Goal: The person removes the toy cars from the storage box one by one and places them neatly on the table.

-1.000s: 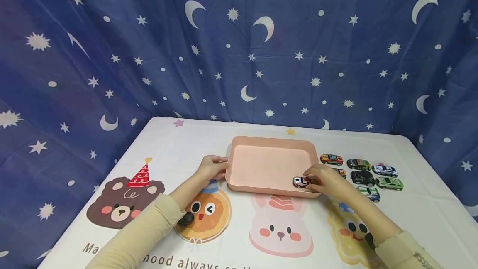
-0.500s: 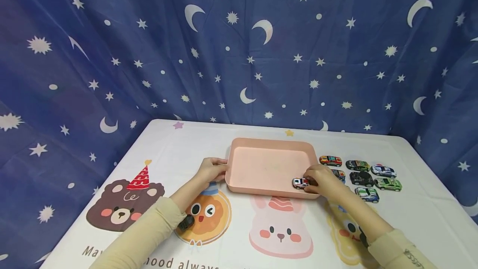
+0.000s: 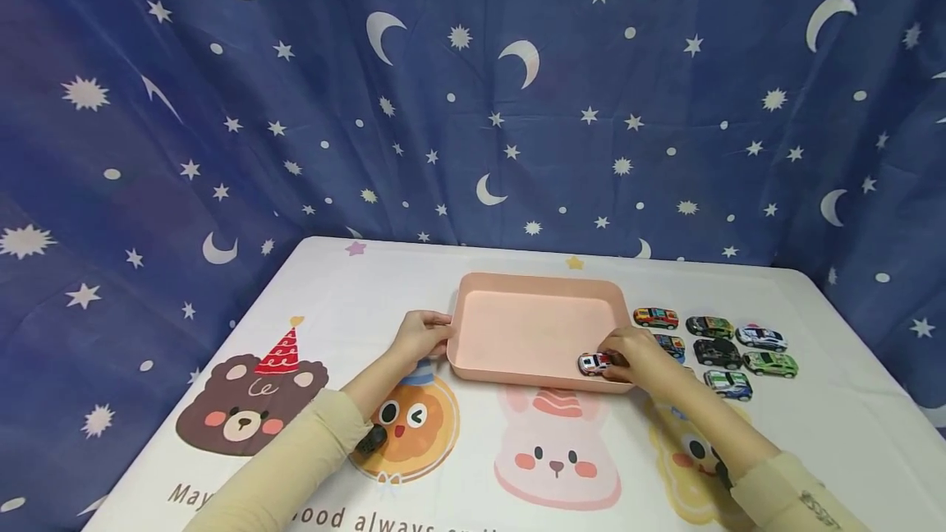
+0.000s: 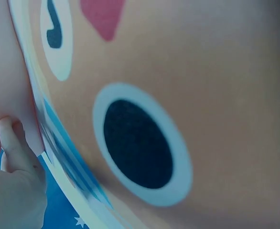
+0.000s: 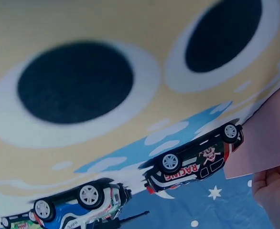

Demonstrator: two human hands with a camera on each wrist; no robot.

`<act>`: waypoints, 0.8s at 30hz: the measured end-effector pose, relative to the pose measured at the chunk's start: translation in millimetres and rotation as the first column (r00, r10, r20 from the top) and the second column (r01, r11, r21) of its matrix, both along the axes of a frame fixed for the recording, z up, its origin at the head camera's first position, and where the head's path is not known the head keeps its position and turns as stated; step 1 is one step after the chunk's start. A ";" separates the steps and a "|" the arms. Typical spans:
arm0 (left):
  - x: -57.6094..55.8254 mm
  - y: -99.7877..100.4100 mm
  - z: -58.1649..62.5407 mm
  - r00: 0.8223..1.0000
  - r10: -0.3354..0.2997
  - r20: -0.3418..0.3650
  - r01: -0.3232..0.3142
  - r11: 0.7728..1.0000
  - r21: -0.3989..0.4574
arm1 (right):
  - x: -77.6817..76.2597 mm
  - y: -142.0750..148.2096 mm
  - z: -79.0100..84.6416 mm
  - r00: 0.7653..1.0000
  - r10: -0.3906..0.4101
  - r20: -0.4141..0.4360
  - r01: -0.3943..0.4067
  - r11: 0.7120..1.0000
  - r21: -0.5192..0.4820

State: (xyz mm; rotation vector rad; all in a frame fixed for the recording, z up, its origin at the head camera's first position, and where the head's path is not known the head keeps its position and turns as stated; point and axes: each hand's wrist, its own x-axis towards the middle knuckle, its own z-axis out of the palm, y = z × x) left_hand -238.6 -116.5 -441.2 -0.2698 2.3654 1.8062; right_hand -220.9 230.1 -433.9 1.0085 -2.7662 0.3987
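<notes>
A shallow pink tray (image 3: pixel 535 331) lies on the table. At its left end, my left hand (image 3: pixel 417 339) touches the outer wall with its fingertips, none of which shows inside the tray. In the left wrist view, a digit of the left hand (image 4: pixel 20 162) lies against the pink wall. My right hand (image 3: pixel 639 355) reaches over the tray's right rim and pinches a white and red toy car (image 3: pixel 591 364) in the near right corner. The fingers cover the car's right end. The right wrist view shows part of the right hand (image 5: pixel 276 191) beside the tray, with the held car hidden.
Several toy cars stand right of the tray, among them a red and yellow one (image 3: pixel 655 318), a black one (image 3: pixel 717 353), a green one (image 3: pixel 771 364) and a white, blue and green one (image 3: pixel 727 384). A starry blue curtain (image 3: pixel 473 105) hangs behind the table.
The white and red car and the right hand have shifted very slightly left within the tray's corner. The left hand stays at the tray's left end.
</notes>
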 end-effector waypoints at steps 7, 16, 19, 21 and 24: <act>-0.5 -3.1 -0.2 1.000 0.009 0.025 -0.010 0.999 0.033 | -0.2 -2.7 0.7 1.000 0.028 -0.009 -0.028 1.000 0.004; 1.8 0.2 -0.1 0.998 0.029 0.058 -0.031 0.999 0.037 | 9.1 8.2 11.2 0.997 0.008 0.079 -0.003 0.998 -0.065; 1.9 0.6 0.2 0.997 0.028 0.071 -0.031 0.999 0.045 | 13.5 13.7 20.1 0.993 -0.034 0.116 0.042 0.997 -0.063; 1.5 0.7 0.6 0.997 0.024 0.069 -0.027 0.998 0.048 | 16.0 19.2 27.7 0.992 -0.047 0.118 0.053 0.997 -0.048; 0.8 0.0 1.8 0.997 0.022 0.070 -0.025 0.998 0.050 | 19.5 30.9 37.4 0.996 -0.054 0.073 0.057 0.998 -0.034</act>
